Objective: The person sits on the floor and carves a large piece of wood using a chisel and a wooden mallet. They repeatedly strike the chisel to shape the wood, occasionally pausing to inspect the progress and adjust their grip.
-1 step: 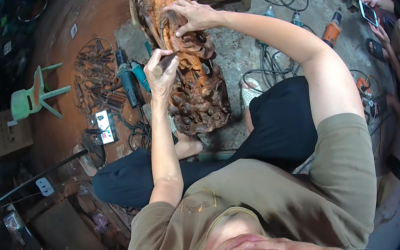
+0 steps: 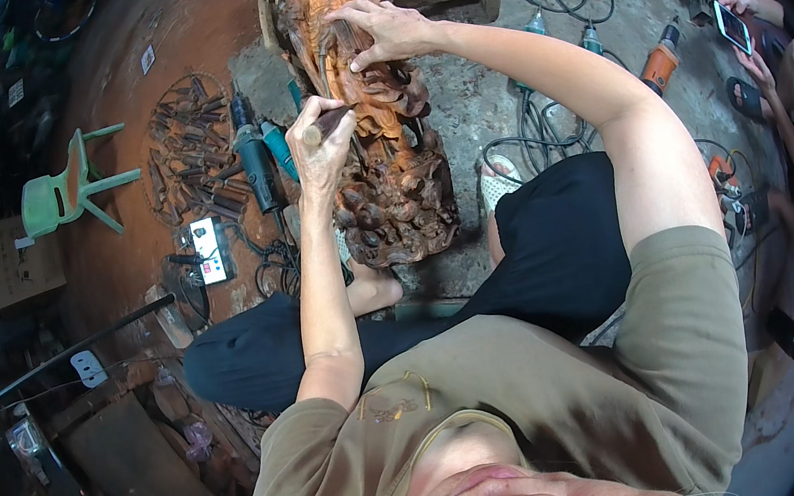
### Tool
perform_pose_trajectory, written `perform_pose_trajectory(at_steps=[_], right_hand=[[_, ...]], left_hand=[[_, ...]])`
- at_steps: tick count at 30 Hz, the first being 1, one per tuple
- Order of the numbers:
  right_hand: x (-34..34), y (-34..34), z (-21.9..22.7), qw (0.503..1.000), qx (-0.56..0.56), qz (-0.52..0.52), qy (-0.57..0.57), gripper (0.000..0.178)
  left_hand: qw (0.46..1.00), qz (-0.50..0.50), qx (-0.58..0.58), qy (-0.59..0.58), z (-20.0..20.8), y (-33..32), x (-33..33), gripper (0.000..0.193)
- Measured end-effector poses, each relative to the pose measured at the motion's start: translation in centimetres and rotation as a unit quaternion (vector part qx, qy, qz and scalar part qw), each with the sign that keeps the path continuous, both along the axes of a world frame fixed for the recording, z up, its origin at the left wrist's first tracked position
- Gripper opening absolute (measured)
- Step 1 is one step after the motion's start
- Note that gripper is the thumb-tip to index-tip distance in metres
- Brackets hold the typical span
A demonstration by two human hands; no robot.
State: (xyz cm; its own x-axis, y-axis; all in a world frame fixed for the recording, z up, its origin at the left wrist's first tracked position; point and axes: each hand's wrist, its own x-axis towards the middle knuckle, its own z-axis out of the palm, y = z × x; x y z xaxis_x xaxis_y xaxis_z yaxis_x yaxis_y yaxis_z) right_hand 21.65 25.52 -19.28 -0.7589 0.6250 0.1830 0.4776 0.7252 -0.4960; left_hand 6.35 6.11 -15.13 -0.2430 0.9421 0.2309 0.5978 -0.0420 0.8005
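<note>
A large reddish-brown wood carving (image 2: 397, 198), deeply cut with figures and knobbly shapes, lies lengthwise in front of me between my legs. My left hand (image 2: 316, 153) is closed round the dark wooden handle of a carving chisel (image 2: 329, 124) at the carving's left side. The handle's pale round end points back toward me; its blade cannot be made out. Farther up, my right hand (image 2: 388, 30) lies on the carving with thumb and fingers spread. Its fingertips touch the wood, and the palm hides part of the surface.
Many wooden-handled chisels (image 2: 194, 154) lie heaped at left, beside a teal power tool (image 2: 256, 166) and a white control box (image 2: 210, 251). A green chair (image 2: 59, 197) stands farther left. An orange grinder (image 2: 661, 63) and cables lie right; a person there holds a phone (image 2: 732, 25).
The chisel handle in my left hand has tilted slightly, its round end now showing more. My right hand and the carving stay where they were.
</note>
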Motion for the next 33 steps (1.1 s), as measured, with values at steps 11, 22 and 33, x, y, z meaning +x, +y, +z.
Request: perform_pose_trajectory(at_steps=[11, 22, 33], right_hand=[[-0.3, 0.8, -0.8, 0.999, 0.015, 0.003, 0.029, 0.090], [-0.3, 0.3, 0.2, 1.000, 0.000, 0.001, 0.019, 0.091], [0.0, 0.4, 0.1, 1.000, 0.005, 0.002, 0.016, 0.089]], left_hand=[[0.981, -0.006, 0.182, 0.067, -2.0, 2.4, 0.0, 0.017], [0.994, 0.061, 0.083, -0.035, -0.9, 1.4, -0.3, 0.018], [0.998, 0.034, 0.049, -0.007, -1.0, 0.9, -0.8, 0.016]])
